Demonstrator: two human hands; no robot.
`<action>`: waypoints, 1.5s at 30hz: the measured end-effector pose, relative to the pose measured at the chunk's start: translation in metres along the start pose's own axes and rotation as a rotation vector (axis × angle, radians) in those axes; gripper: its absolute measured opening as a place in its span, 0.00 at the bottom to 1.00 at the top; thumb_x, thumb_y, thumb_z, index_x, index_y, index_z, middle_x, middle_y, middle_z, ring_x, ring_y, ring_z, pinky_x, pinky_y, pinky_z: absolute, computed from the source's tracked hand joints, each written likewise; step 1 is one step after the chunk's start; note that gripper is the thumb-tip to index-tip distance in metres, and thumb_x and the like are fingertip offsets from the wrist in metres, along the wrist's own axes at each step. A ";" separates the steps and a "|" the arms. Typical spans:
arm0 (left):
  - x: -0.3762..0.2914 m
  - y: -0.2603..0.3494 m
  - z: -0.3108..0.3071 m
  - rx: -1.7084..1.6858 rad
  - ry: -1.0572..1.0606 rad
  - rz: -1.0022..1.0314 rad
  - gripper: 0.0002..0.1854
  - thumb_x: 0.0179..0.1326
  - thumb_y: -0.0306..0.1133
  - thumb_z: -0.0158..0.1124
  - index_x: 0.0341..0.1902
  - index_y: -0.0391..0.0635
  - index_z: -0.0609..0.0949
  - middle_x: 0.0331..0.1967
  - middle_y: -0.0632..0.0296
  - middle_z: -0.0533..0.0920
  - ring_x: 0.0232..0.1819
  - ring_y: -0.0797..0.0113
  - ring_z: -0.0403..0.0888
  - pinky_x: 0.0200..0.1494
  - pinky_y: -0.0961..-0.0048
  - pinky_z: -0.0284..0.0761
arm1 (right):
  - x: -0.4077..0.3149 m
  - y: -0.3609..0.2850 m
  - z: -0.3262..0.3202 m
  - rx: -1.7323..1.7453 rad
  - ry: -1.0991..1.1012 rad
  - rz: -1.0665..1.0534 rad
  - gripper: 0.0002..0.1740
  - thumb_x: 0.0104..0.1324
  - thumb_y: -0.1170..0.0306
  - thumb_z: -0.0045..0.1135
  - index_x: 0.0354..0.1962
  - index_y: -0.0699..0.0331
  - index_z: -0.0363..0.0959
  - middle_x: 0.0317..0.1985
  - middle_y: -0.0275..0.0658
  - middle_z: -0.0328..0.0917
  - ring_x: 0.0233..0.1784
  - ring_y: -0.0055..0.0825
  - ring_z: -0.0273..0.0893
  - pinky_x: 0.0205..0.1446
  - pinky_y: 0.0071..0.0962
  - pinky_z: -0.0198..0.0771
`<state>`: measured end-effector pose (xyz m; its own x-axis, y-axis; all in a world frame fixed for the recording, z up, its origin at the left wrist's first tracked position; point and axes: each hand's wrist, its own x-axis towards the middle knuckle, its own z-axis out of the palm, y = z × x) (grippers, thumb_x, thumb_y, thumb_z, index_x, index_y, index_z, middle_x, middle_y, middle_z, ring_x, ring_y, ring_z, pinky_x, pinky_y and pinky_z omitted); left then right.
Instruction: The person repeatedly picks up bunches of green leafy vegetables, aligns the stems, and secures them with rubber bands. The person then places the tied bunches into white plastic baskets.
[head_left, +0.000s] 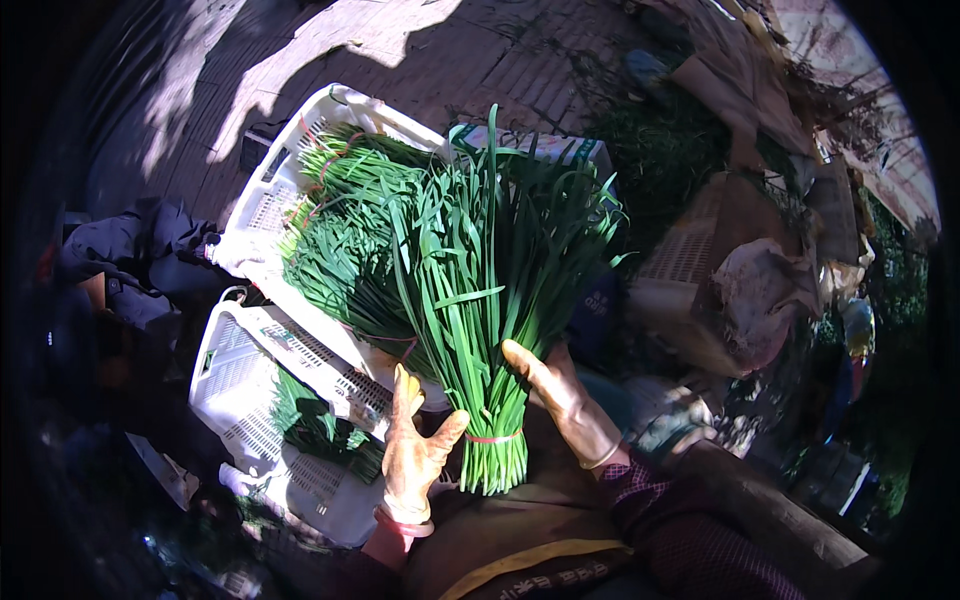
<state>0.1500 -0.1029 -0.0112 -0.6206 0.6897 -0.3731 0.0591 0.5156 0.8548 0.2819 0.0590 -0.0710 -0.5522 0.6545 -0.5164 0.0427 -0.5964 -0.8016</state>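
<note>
A large bunch of garlic chives (480, 330) stands upright before me, leaves fanning away and pale cut stems towards my apron. A red band (493, 438) circles it near the stem ends. My right hand (571, 409), in a tan glove, grips its right side with the thumb in front; the other fingers are hidden behind the leaves. To the left, my gloved left hand (417, 450) holds nothing, with fingers apart and the thumb tip close to the band. Whether that thumb touches the stems I cannot tell.
Banded chive bunches (337, 195) fill a white plastic crate (259, 191) at the upper left. A second white crate (232, 382), nearer me, holds some chives (322, 427). A printed box (585, 150) sits behind. At right are another crate (675, 255) and loose greens (660, 142).
</note>
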 end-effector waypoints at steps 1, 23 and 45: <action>-0.006 0.006 0.003 -0.030 0.117 0.060 0.38 0.61 0.36 0.73 0.72 0.40 0.67 0.60 0.43 0.75 0.59 0.56 0.77 0.61 0.65 0.72 | 0.000 0.001 0.000 -0.038 -0.010 0.002 0.26 0.67 0.70 0.64 0.59 0.66 0.68 0.47 0.36 0.79 0.47 0.23 0.78 0.51 0.27 0.76; 0.144 0.111 0.015 -0.541 0.181 0.116 0.04 0.66 0.27 0.65 0.38 0.40 0.80 0.25 0.68 0.81 0.21 0.83 0.69 0.23 0.83 0.64 | -0.012 -0.022 0.026 -0.087 -0.398 0.242 0.32 0.67 0.79 0.50 0.68 0.72 0.55 0.67 0.55 0.61 0.68 0.44 0.64 0.70 0.46 0.67; 0.137 0.132 0.017 0.355 0.258 0.764 0.07 0.58 0.31 0.70 0.37 0.43 0.85 0.35 0.60 0.85 0.40 0.59 0.81 0.45 0.66 0.74 | -0.022 -0.051 0.052 -0.630 -0.240 0.202 0.27 0.68 0.53 0.59 0.55 0.65 0.74 0.40 0.47 0.83 0.43 0.36 0.82 0.47 0.35 0.75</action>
<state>0.0860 0.0685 0.0439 -0.4665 0.7964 0.3849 0.7432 0.1170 0.6588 0.2487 0.0512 -0.0032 -0.6479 0.3956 -0.6509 0.5977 -0.2656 -0.7564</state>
